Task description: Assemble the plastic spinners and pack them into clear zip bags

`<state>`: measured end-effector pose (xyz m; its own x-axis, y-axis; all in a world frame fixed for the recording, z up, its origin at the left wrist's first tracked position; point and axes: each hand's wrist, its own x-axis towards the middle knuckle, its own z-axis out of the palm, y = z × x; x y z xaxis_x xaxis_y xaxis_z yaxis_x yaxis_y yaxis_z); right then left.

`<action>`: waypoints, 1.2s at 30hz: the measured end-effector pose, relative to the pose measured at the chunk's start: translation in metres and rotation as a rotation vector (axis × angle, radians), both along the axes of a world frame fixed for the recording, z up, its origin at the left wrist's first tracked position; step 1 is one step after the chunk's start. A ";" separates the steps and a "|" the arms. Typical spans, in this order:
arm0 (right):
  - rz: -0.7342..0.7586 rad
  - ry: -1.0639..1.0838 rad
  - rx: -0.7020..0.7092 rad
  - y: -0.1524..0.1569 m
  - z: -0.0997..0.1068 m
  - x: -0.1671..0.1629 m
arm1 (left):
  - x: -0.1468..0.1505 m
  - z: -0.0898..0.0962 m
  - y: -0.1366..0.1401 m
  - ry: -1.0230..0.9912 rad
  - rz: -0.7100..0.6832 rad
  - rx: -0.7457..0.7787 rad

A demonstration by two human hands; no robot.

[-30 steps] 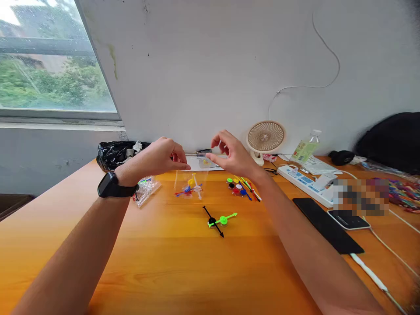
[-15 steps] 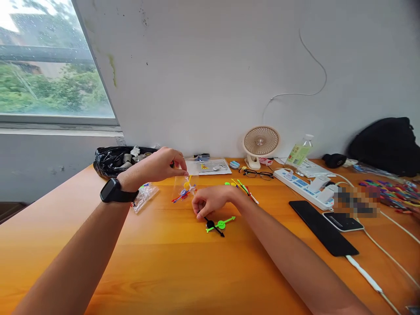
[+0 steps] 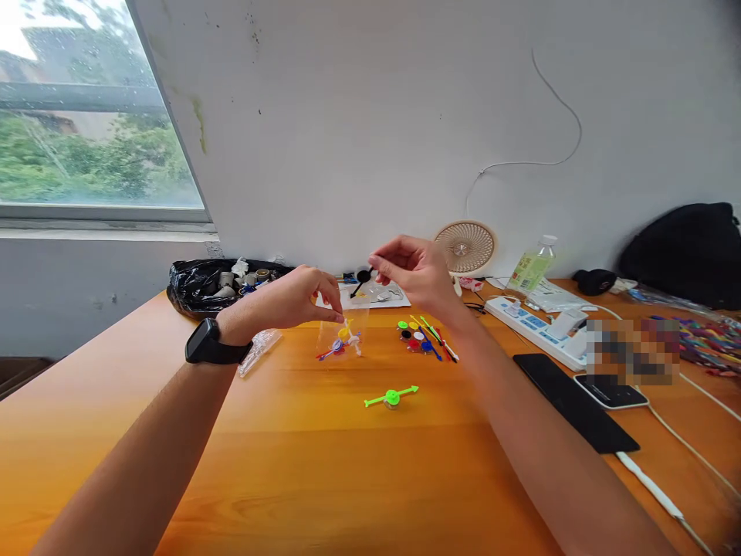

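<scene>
My left hand (image 3: 309, 297) pinches the top of a clear plastic bag (image 3: 327, 330), which hangs just above the table. Several coloured arrow spinners (image 3: 341, 344) in yellow, blue, red and white show inside it. My right hand (image 3: 414, 270) is raised to the bag's upper right, its thumb and fingers closed on one end of a black arrow spinner (image 3: 363, 276) whose tip points down and left. A bright green arrow spinner (image 3: 392, 398) lies alone on the table nearer to me. Behind it rest loose coloured arrows (image 3: 437, 337) and round pieces (image 3: 414, 337).
A second clear bag (image 3: 258, 354) lies by my left wrist. A black plastic bag (image 3: 194, 287) sits at the back left. To the right are a fan (image 3: 468, 247), a bottle (image 3: 532, 266), a white power strip (image 3: 536, 333), a black power bank (image 3: 573, 401) and cables.
My right hand has lifted the black arrow spinner off the green one, up and away above the bag. My left hand has shifted slightly right with the bag.
</scene>
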<state>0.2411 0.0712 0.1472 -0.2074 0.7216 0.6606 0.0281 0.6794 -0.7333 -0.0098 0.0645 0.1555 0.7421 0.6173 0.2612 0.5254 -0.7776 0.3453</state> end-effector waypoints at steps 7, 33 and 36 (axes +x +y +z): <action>0.072 -0.445 0.063 -0.008 -0.007 -0.008 | 0.001 -0.003 -0.001 0.025 0.052 0.054; 0.063 -1.150 -0.183 -0.033 0.006 -0.006 | 0.002 0.004 -0.010 0.079 0.092 0.070; 0.080 -0.994 -0.107 -0.035 0.013 -0.001 | 0.001 0.006 -0.010 0.091 0.102 0.075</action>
